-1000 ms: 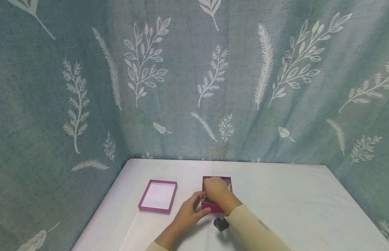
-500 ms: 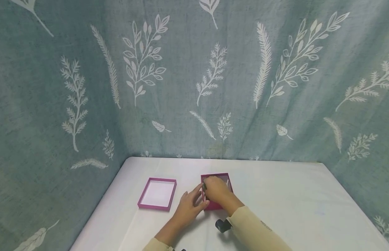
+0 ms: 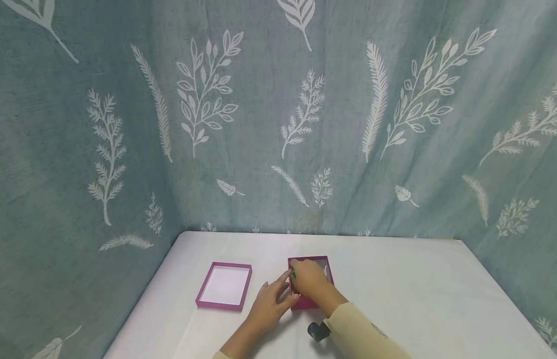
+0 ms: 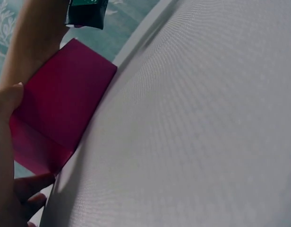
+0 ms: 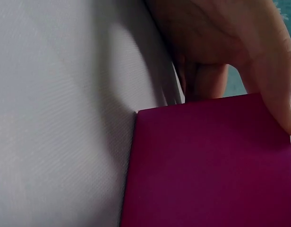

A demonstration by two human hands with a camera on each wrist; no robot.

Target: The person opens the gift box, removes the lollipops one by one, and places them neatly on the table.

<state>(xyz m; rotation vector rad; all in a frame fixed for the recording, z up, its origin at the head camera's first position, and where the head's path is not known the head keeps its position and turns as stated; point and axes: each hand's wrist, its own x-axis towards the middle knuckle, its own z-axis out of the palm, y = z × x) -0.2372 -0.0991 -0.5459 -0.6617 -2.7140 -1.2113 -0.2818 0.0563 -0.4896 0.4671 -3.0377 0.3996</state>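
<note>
A small magenta box (image 3: 311,302) without its lid stands on the white table, its near side facing me. My left hand (image 3: 267,306) grips its near left corner, the thumb on the near side and the fingers along the left wall. In the left wrist view, the thumb lies at the upper edge of the box (image 4: 65,94). My right hand (image 3: 308,279) reaches down into the box with bent fingers, hiding most of the inside. A small green thing (image 3: 293,274) shows at its thumb side, between its fingers; its kind is unclear. The right wrist view shows the box's outer wall (image 5: 211,165).
The magenta-rimmed lid (image 3: 220,305) lies to the left, its pale inside up. A dark camera (image 3: 317,331) sits under the right wrist. The white table (image 3: 395,289) meets a green leaf-patterned curtain (image 3: 260,124) at the back and left.
The box has turned slightly in the left hand's grip. The left fingers have shifted along its left wall. The right hand stays inside, and the green thing shows more at its thumb side.
</note>
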